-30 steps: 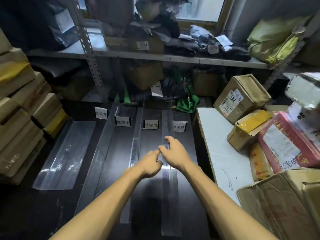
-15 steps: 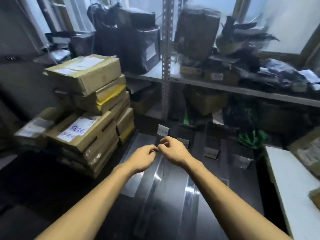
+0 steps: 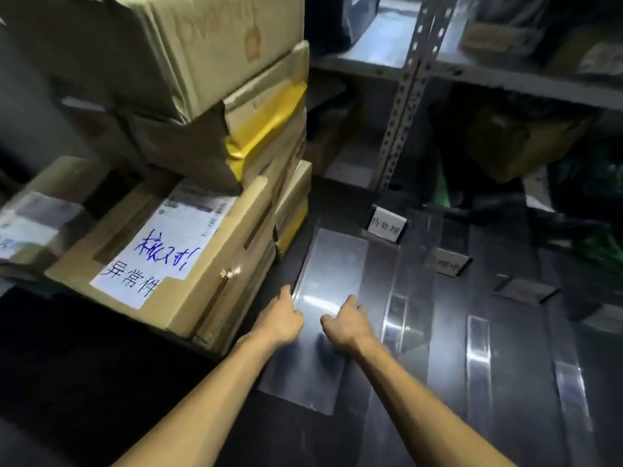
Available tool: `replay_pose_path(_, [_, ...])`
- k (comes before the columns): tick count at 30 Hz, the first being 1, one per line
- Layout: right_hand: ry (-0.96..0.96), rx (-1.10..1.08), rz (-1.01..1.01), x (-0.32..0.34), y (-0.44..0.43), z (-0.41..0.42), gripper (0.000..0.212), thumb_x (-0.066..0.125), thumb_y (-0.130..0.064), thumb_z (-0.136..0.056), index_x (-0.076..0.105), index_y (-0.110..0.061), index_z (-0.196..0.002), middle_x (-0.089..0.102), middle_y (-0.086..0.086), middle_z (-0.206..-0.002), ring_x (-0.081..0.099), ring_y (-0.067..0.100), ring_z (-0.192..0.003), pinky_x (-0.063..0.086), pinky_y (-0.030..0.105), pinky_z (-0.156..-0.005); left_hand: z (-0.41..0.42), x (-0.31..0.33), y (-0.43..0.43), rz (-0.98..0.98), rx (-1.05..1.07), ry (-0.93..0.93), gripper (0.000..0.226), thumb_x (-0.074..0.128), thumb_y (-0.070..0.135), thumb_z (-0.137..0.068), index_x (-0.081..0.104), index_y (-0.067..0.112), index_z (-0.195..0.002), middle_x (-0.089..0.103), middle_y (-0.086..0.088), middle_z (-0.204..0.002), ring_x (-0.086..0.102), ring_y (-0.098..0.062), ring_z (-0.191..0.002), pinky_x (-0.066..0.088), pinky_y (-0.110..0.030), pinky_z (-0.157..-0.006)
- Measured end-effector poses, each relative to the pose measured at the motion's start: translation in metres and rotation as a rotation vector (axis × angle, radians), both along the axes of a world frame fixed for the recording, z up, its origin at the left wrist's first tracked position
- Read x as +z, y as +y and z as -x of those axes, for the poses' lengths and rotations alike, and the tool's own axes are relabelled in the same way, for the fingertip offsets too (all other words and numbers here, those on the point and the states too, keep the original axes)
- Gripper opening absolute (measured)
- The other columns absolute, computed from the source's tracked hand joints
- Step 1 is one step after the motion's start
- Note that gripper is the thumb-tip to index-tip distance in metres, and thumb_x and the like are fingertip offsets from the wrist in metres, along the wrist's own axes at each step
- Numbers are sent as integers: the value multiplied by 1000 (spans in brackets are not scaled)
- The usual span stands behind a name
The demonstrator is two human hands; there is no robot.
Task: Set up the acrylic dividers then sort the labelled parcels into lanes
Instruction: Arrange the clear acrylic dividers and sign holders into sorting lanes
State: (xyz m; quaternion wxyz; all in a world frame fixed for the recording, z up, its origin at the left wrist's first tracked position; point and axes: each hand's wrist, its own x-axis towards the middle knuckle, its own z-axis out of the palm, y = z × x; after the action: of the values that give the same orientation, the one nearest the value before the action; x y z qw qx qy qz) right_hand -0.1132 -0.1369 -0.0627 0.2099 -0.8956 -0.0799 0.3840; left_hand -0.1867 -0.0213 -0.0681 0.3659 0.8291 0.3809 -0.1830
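Both hands are down at lower centre on the dark table (image 3: 505,338). The left hand (image 3: 281,320) sits at the left edge of a clear acrylic divider (image 3: 332,261) lying flat. The right hand (image 3: 349,323) rests on the sheet with its fingers bent, the grip hard to make out. Stacked cardboard boxes (image 3: 188,106) fill the upper left, the front parcel (image 3: 202,281) wearing a white label with blue handwriting. More dividers (image 3: 413,281) stand right of centre, with a small lane sign (image 3: 386,225) behind.
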Motion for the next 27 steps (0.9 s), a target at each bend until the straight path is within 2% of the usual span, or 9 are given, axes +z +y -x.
replay_pose_path(3, [-54,-65,41,-10,2,-4,58,55,-30,-92,29,-4,-137,29,18,-141,46,42,-124,42,40,-99,-7,-8,2,-118,-30,39,40,39,13,-95,43,6,-134,45,-17,-141,48,-40,-128,41,-45,-104])
replay_pose_path(6, [-48,-115,48,-10,2,-11,58,55,-29,-95,29,-1,-138,28,20,-144,45,41,-127,40,38,-101,-10,-5,0,-212,-56,77,35,40,11,-94,45,6,-128,46,-17,-139,49,-42,-126,42,-44,-99])
replay_pose_path(9, [-24,-129,41,-3,-1,-12,55,51,-27,-96,31,-1,-139,35,22,-145,43,40,-131,38,36,-104,-7,-1,-6,-236,-40,74,35,44,13,-95,45,4,-128,48,-17,-139,50,-40,-127,43,-44,-97])
replay_pose_path(12, [-80,-171,-17,10,-9,-14,48,55,-23,-93,38,-4,-133,51,17,-136,51,35,-125,41,33,-97,1,6,-9,-248,37,44,34,48,14,-95,46,2,-127,53,-17,-134,53,-39,-123,46,-44,-94])
replay_pose_path(15, [-119,-177,-69,26,-18,-15,37,58,-17,-90,48,-6,-124,59,14,-129,56,32,-119,43,30,-93,13,11,-11,-279,105,-5,24,44,16,-98,52,3,-116,61,-17,-123,57,-38,-116,47,-42,-89])
replay_pose_path(18, [-157,-161,-99,36,-22,-11,31,57,-14,-88,52,-9,-118,63,13,-123,59,33,-114,47,33,-92,22,10,-15,-277,138,5,24,44,24,-99,58,7,-109,64,-17,-119,59,-38,-112,47,-37,-84])
replay_pose_path(21, [-222,-131,-113,40,-25,-2,24,57,-15,-88,52,-14,-111,65,10,-117,59,33,-111,46,33,-89,28,2,-17,-216,178,43,25,47,24,-97,61,13,-114,64,-15,-122,59,-37,-115,45,-33,-85])
replay_pose_path(24, [-263,-102,-98,42,-32,6,22,56,-16,-88,53,-15,-109,64,9,-115,58,33,-110,45,33,-84,34,-2,-22,-133,207,47,29,49,16,-91,60,17,-117,64,-14,-125,58,-36,-117,44,-34,-86])
replay_pose_path(27, [-226,-79,-158,48,-33,11,17,52,-13,-86,52,-14,-103,65,13,-112,62,36,-105,50,33,-86,40,1,-29,-95,199,-6,48,50,14,-91,47,18,-139,56,-14,-134,54,-35,-123,43,-37,-96])
